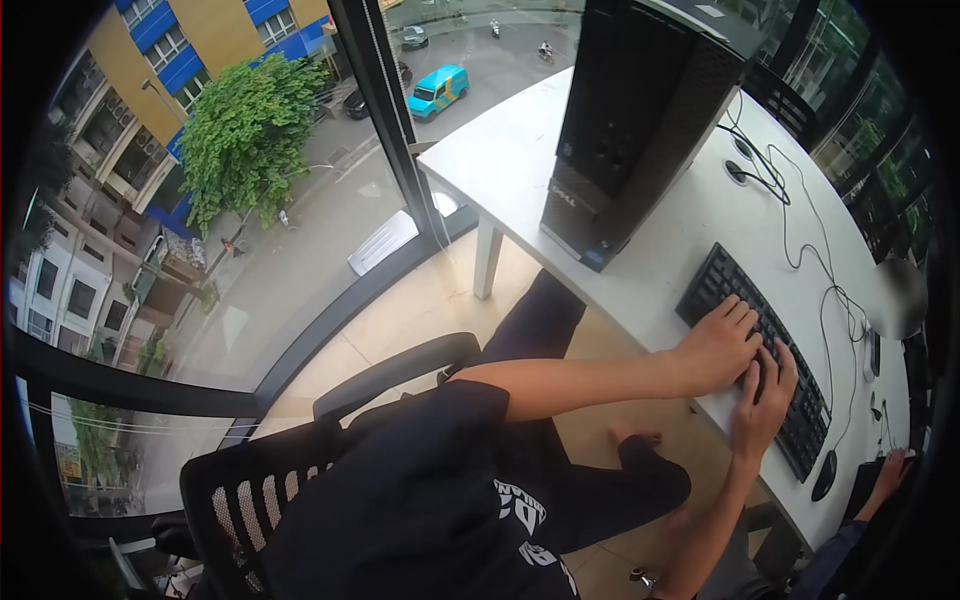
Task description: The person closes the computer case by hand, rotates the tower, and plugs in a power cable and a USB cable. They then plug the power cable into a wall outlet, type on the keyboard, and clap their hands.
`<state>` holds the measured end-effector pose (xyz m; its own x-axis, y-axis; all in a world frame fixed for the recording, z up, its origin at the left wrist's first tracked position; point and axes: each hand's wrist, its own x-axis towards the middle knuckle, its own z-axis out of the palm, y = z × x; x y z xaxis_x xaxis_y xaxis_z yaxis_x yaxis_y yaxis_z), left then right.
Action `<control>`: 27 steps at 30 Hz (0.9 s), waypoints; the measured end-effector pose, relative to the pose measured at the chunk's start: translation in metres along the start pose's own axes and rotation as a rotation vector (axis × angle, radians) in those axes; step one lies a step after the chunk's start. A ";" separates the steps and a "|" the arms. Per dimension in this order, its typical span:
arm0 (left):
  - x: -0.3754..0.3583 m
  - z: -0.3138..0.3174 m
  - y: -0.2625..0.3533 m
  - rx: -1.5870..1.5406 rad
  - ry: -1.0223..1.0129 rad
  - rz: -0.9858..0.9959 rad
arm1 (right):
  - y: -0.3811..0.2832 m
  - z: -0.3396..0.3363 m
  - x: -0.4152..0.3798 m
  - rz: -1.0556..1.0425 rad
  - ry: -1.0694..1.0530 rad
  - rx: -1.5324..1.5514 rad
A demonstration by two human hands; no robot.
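Note:
My left hand [717,346] rests on the black keyboard [806,428], fingers apart and bent over its keys. Close beside it, my right hand [766,398] also lies on the keyboard, fingers spread and the fingertips on the keys. Neither hand grips anything. The hands cover the middle of the keyboard. A black mouse [824,476] sits just past the keyboard's end on my right side, apart from both hands.
A black computer tower [625,130] stands on the white desk [500,150]. Thin cables [800,255] run across the desktop. Another person's hand [887,482] is at the far right. A chair armrest [400,372] is by my left side, near large windows [260,330].

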<state>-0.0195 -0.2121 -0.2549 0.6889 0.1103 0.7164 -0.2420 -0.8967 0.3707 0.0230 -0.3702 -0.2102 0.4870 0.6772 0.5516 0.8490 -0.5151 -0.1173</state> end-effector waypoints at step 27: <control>0.006 0.004 -0.008 0.247 0.175 0.007 | 0.005 0.008 -0.006 -0.046 0.118 -0.059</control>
<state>-0.0108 -0.2063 -0.2560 0.5544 0.1568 0.8173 -0.0583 -0.9724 0.2260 0.0264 -0.3723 -0.2208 0.4178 0.6361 0.6487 0.8545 -0.5177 -0.0427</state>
